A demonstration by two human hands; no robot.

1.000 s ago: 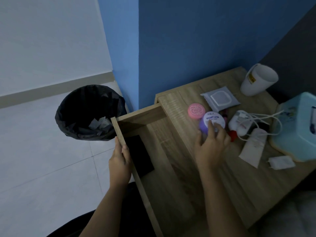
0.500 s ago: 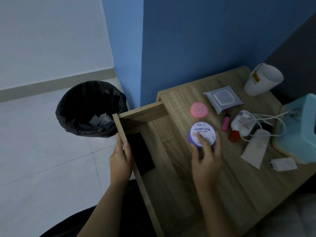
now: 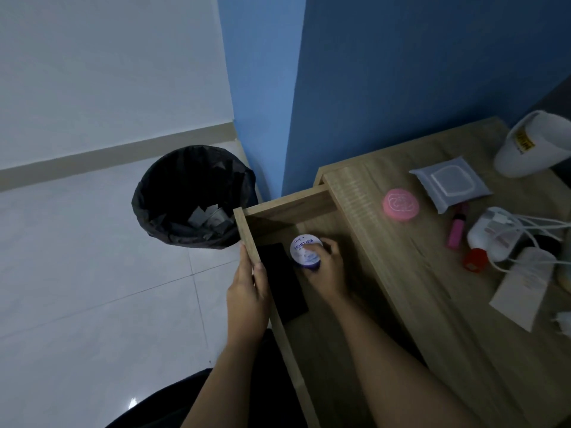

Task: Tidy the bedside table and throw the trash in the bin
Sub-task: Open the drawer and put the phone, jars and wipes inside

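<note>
My right hand holds a purple cream jar with a white lid low inside the open wooden drawer, beside a flat black object. My left hand grips the drawer's front panel. The wooden bedside table carries a pink round tin, a grey wipes pack, a pink tube, a red cap, a white charger with cable and a white paper slip. The bin with a black liner stands on the floor to the left, holding paper scraps.
A white cup lies on its side at the table's back right. A white plug sits at the right edge. Blue walls rise behind the table. White tiled floor stretches left of the drawer.
My right hand lifted the purple jar off the tabletop and carried it left and down into the drawer. My left hand stayed on the drawer front.
</note>
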